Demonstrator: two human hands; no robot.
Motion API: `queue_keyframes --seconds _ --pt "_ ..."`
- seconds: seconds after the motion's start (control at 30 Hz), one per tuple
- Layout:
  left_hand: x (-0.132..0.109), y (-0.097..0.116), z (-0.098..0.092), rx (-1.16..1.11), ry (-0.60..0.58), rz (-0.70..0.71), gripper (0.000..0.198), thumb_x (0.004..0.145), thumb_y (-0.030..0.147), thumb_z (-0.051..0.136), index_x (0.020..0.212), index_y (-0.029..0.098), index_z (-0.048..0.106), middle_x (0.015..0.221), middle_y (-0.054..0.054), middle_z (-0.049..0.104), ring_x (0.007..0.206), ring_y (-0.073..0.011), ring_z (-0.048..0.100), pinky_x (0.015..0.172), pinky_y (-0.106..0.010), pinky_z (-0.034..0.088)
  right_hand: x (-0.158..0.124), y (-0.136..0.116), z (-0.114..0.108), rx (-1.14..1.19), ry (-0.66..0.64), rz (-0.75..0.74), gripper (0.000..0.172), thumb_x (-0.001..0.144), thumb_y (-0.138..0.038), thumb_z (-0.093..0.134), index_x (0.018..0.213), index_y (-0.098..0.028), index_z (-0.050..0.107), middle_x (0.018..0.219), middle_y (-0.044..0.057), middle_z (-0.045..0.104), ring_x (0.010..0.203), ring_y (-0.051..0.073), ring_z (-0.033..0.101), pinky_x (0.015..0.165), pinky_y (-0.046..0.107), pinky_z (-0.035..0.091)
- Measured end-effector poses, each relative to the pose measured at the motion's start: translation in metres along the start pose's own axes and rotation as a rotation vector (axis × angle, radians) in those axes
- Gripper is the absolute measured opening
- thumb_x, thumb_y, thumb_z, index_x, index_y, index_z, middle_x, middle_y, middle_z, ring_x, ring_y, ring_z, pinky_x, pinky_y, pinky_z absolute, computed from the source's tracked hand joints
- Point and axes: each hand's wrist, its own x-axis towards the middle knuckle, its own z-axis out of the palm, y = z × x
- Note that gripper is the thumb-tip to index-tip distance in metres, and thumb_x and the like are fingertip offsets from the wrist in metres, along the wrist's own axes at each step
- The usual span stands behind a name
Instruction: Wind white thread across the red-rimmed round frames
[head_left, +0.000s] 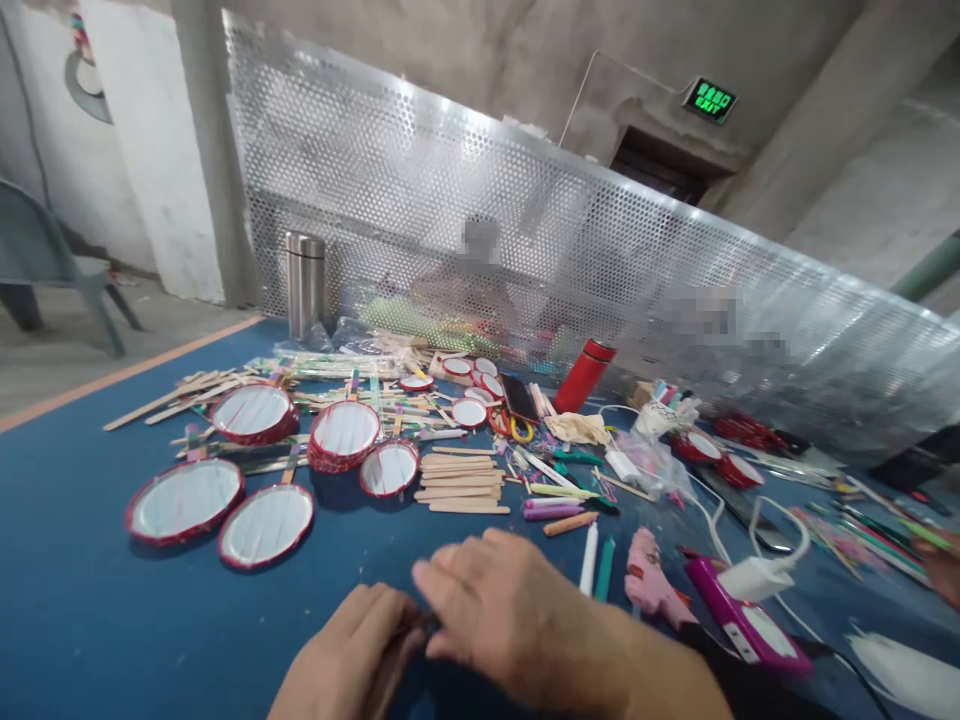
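My left hand (358, 645) and my right hand (499, 610) meet low in the middle, over the blue table's near part. Both have curled, closed fingers, slightly blurred; whatever lies between the fingertips is hidden or too small to make out. Just beyond them is a stack of flat wooden craft sticks (461, 482). To the left lie round white discs with red rims, among them a large one (187, 500) and another nearer one (266, 525); some have a stick as a handle. A pink glue gun (652, 575) rests to the right of my right hand.
A perforated metal screen (420, 170) stands along the table's back. Before it are a steel flask (305, 285) and a red flask (585, 375). Markers, including a white one (589, 558), and a purple power strip (750, 615) with white cables lie at right. Part of another person's hand (941, 560) shows at the right edge.
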Motion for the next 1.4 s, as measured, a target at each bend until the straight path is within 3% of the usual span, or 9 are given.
queue_keyframes --seconds 0.17,0.3,0.47,0.63,0.8,0.97,1.07,1.17,1.4 --pt "-0.006 -0.011 0.003 -0.038 -0.021 -0.086 0.017 0.086 0.043 0.053 0.088 0.027 0.060 0.071 0.005 0.069 0.060 -0.0104 0.067 0.056 -0.012 0.052 -0.001 -0.022 0.005 -0.119 -0.043 -0.039 0.010 0.085 -0.013 0.046 0.077 -0.015 0.052 0.067 0.003 0.053 0.056 0.016 0.043 0.050 0.030 0.023" --pt "-0.010 -0.014 0.003 -0.004 0.206 -0.265 0.045 0.084 0.051 0.051 0.120 0.025 0.045 0.095 -0.002 0.070 0.074 -0.0165 0.069 0.065 -0.023 0.057 -0.008 0.019 0.002 -0.125 -0.086 0.079 0.016 0.089 -0.011 0.042 0.081 -0.016 0.054 0.074 0.003 0.056 0.064 0.016 0.047 0.057 0.030 0.031" --pt "-0.012 -0.008 -0.004 -0.047 0.404 -0.381 0.049 0.083 0.061 0.043 0.114 0.023 0.050 0.094 -0.005 0.066 0.083 -0.0201 0.065 0.071 -0.028 0.055 -0.023 0.061 0.003 -0.270 -0.025 0.470 0.025 0.091 -0.008 0.039 0.107 -0.011 0.058 0.093 0.011 0.064 0.085 0.021 0.056 0.073 0.033 0.038" --pt "-0.009 0.006 -0.009 -0.312 0.000 -0.389 0.034 0.091 0.050 0.033 0.086 0.025 0.055 0.056 0.006 0.056 0.051 -0.0110 0.054 0.053 -0.017 0.045 -0.055 0.043 -0.012 -0.267 0.241 0.492 0.028 0.094 -0.011 0.035 0.110 -0.010 0.058 0.092 0.010 0.066 0.087 0.020 0.058 0.075 0.033 0.039" --pt "0.001 0.013 -0.008 -0.212 -0.417 -0.184 0.039 0.091 0.045 0.035 0.063 0.021 0.045 0.059 0.004 0.054 0.055 -0.0097 0.048 0.052 -0.016 0.038 -0.099 -0.010 -0.011 -0.230 0.380 0.564 0.020 0.092 -0.016 0.045 0.079 -0.017 0.060 0.061 0.002 0.056 0.061 0.015 0.051 0.062 0.031 0.035" --pt "0.003 0.010 -0.008 -0.194 -0.476 -0.191 0.039 0.092 0.045 0.030 0.066 0.020 0.046 0.064 0.003 0.052 0.060 -0.0110 0.047 0.057 -0.017 0.039 -0.144 -0.060 0.006 -0.079 0.424 0.638 0.026 0.089 -0.012 0.046 0.065 -0.020 0.050 0.055 0.000 0.049 0.054 0.014 0.043 0.055 0.030 0.031" --pt "0.005 0.010 -0.009 -0.202 -0.471 -0.176 0.037 0.090 0.044 0.033 0.065 0.020 0.048 0.063 0.004 0.052 0.059 -0.0113 0.047 0.057 -0.017 0.039 -0.167 -0.077 0.015 -0.018 0.413 0.688 0.015 0.089 -0.011 0.044 0.087 -0.018 0.057 0.074 0.005 0.060 0.071 0.017 0.054 0.064 0.032 0.041" --pt "0.006 0.012 -0.010 -0.200 -0.460 -0.162 0.036 0.089 0.043 0.036 0.065 0.020 0.051 0.062 0.004 0.053 0.059 -0.0116 0.048 0.057 -0.017 0.040 -0.183 -0.089 0.024 -0.055 0.354 0.665 0.029 0.090 -0.023 0.047 0.116 -0.015 0.053 0.104 0.012 0.062 0.099 0.024 0.055 0.082 0.040 0.045" --pt "0.010 0.013 -0.014 -0.162 -0.410 -0.131 0.035 0.088 0.043 0.037 0.066 0.021 0.053 0.062 0.004 0.055 0.059 -0.0123 0.048 0.056 -0.017 0.040 -0.191 -0.077 0.030 -0.254 0.435 0.797 0.032 0.090 -0.017 0.046 0.121 -0.016 0.050 0.108 0.012 0.061 0.104 0.023 0.056 0.086 0.040 0.044"
